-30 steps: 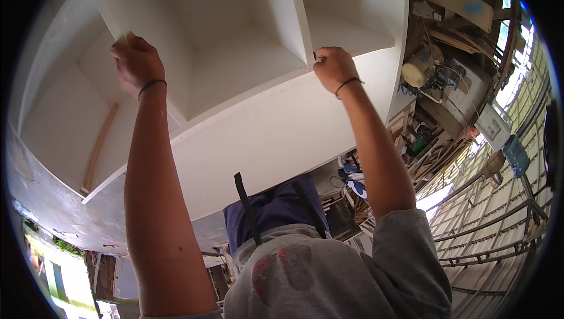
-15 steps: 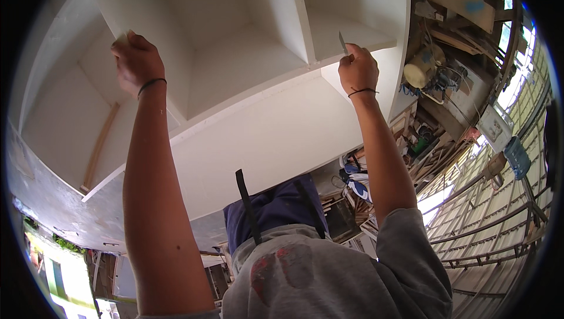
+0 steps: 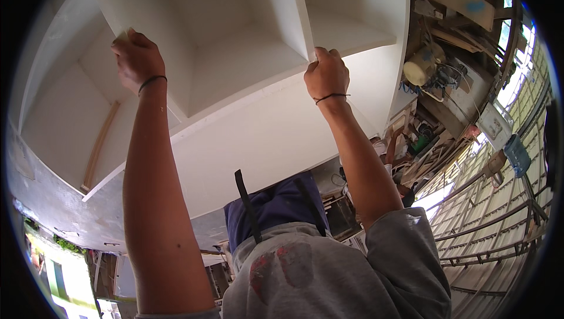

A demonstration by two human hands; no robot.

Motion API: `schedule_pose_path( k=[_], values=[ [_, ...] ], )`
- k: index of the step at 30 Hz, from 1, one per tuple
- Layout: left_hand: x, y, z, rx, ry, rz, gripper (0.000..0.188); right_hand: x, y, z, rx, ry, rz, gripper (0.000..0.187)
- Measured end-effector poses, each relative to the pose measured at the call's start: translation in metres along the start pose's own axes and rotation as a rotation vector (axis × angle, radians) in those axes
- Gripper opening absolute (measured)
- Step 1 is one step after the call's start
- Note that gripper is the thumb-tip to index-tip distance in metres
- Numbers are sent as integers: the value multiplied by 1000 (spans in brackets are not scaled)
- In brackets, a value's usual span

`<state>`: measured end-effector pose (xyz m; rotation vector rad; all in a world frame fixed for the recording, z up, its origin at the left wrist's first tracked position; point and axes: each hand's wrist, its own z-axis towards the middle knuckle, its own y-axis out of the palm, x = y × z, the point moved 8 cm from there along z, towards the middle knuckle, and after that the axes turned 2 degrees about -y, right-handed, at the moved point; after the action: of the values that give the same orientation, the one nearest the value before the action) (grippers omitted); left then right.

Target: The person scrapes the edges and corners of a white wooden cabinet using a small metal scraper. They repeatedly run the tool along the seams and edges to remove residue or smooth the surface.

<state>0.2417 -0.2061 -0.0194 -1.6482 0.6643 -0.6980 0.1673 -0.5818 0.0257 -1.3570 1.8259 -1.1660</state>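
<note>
A big white cabinet [image 3: 252, 137] with open square compartments fills the upper view. My left hand [image 3: 138, 60] is raised and closed on a small pale sanding pad [image 3: 123, 35], pressed on the front edge of a shelf wall at the left. My right hand [image 3: 326, 75] is a closed fist resting against the front edge of the middle upright divider [image 3: 296, 10]. What the fist holds is hidden by the fingers. Both wrists wear thin dark bands.
A grey sweatshirt and dark apron straps [image 3: 247, 207] show at the bottom. At the right are stacked timber, a pale bucket [image 3: 420, 72], tools and a metal grille [image 3: 499, 219]. Another person [image 3: 393, 148] sits among the clutter beyond my right forearm.
My right hand swung right off the divider, showing a thin grey tool in its fingers, then came back left to the divider's edge. My left hand has stayed in place.
</note>
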Motion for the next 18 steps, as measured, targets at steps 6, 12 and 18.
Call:
schedule_pose_path(
  k=[6, 12, 18],
  values=[
    [3, -6, -3, 4, -6, -52, 39, 59, -20, 38, -119, 85, 169, 26],
    [-1, -3, 0, 43, 28, -24, 39, 16, 8, 24, -276, -40, 170, 23],
    [2, -5, -2, 40, 28, -66, 42, 32, -14, 39, -272, -3, -10, 22]
  ],
)
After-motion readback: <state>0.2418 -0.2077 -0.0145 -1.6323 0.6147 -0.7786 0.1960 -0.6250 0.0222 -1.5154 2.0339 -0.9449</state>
